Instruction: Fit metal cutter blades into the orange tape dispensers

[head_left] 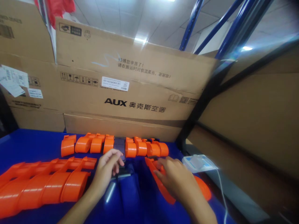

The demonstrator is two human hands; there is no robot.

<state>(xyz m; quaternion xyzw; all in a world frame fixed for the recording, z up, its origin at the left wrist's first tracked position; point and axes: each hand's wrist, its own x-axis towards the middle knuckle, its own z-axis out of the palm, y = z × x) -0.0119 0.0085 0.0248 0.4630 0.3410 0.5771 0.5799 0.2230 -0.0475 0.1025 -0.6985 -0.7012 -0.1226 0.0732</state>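
Note:
My left hand (109,164) is over the near end of a dark phone (119,145), its fingers curled in and the thumb close to the index finger. Whether anything small is between them is hidden. On the right, my right hand (174,175) is closed on an orange plastic part (161,182), which has a long curved edge and lies tilted low over the blue surface. A rounded orange piece (202,187) shows past this hand's far side; I cannot tell if it belongs to the same part. Below the phone lies a dark flat object with a pale edge (123,175).
Orange ring-shaped parts (67,146) stand in a row at the back of the blue surface (28,143). A nested stack of orange parts (53,183) lies at left. Cardboard (130,74) walls the back. A blue-white box (198,163) and white cable (220,183) sit right, near a dark post (198,109).

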